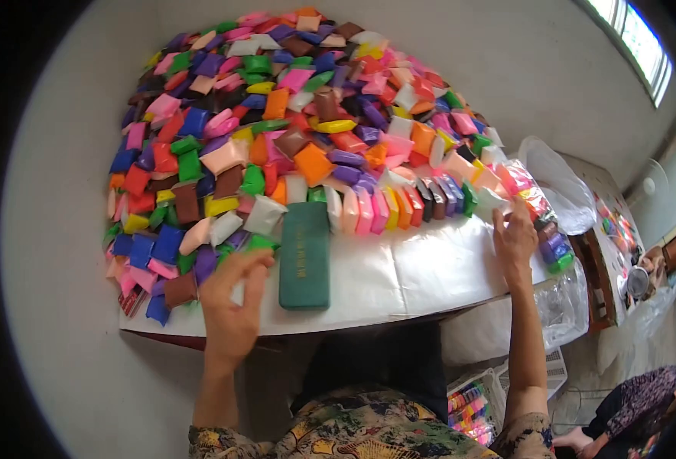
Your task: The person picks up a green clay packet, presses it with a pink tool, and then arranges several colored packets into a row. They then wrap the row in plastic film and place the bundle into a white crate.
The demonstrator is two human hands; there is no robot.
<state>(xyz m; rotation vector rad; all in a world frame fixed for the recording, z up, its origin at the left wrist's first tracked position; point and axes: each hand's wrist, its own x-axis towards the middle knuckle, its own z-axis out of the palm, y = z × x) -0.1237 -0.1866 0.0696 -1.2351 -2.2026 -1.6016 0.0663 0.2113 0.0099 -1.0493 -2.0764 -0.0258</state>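
A big heap of small coloured clay packets (277,115) covers the white table (399,275). Along its near side runs a row of upright packets (399,208). My left hand (231,306) hovers at the table's front edge with curled, parted fingers and nothing clearly in it. It is just left of a dark green oblong case (304,256) and below a green packet (260,242). At the right end of the row, my right hand (515,239) pinches a white packet (491,201) with its fingertips.
A clear bag with sorted packets (548,229) and an open plastic bag (560,183) lie at the table's right end. Below the table stands a white basket of coloured packets (472,405). Another person (640,398) sits low at the right, beside a second table (609,229).
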